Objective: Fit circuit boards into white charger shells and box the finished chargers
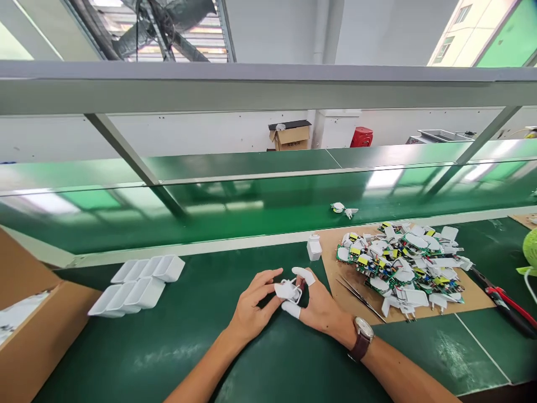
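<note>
A small white plastic piece [286,290] is held by the left fingers [265,291], looped white cord [297,295] between the right fingers [304,275].

I'm in an electronics assembly workshop, by its look: my green surface [188,336] carries heaped circuit boards [398,268], tweezers [369,306], red-and-black pliers [494,292] and rows of white cases [146,294], beside an open cardboard box [62,336].

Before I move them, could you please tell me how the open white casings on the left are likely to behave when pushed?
The white casings look thin-walled and hollow, so probably light yet fairly stiff. The tabletop looks smooth, so they may slide easily.
</note>
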Motion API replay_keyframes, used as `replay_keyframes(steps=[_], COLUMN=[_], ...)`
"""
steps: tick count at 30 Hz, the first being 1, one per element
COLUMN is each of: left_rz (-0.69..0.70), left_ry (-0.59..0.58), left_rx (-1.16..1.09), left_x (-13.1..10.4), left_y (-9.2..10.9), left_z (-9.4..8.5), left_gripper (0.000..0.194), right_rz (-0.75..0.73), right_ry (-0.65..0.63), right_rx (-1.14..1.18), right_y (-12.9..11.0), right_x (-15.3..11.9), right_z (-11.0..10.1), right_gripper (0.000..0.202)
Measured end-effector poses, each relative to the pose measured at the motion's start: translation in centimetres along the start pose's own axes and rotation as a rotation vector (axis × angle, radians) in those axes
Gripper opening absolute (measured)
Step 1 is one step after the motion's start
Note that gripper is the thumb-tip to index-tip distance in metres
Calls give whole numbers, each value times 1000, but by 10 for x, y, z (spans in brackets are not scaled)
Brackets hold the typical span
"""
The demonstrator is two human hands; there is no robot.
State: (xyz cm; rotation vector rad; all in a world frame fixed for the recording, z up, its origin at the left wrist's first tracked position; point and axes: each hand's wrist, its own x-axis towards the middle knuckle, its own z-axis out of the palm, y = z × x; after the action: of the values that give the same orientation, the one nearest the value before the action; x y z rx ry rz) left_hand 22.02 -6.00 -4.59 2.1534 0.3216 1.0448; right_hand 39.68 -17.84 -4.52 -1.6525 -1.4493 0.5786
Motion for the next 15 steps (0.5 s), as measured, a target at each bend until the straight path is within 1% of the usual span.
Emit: replay_keyframes(steps=[2,3,4,6,8,10,12,14,15], left_rz=[-34,-39,-42,-90,-198,-304,-384,-430,-427], left_ry=[19,3,-30,-119,-164,-127,-41,13,7], left_rx=[-55,-94,-135,-212,-267,-321,-380,-412,-403], left_x=[0,1,1,3,5,5,3,0,-1], left_y=[3,6,8,13,17,19,17,15,14], left_z=[1,0,-1,-2,-3,-2,-1,1,1], left_gripper=[23,25,28,32,36,32,23,23,24], right_rz=[53,74,91,111,107,100,96,110,118], right_ry=[-108,-167,-221,-293,-299,-287,-304,-337,-345], right_rx=[92,129,150,146,115,91,88,102,114], right_y=[-3,-4,-6,-9,-11,-12,-12,-12,-12], right_x=[1,2,2,3,4,4,4,3,3], right_z=[-1,-2,-3,-6,-8,-11,-14,-18,-19], right_gripper=[92,100,103,101,101,108,116,119,119])
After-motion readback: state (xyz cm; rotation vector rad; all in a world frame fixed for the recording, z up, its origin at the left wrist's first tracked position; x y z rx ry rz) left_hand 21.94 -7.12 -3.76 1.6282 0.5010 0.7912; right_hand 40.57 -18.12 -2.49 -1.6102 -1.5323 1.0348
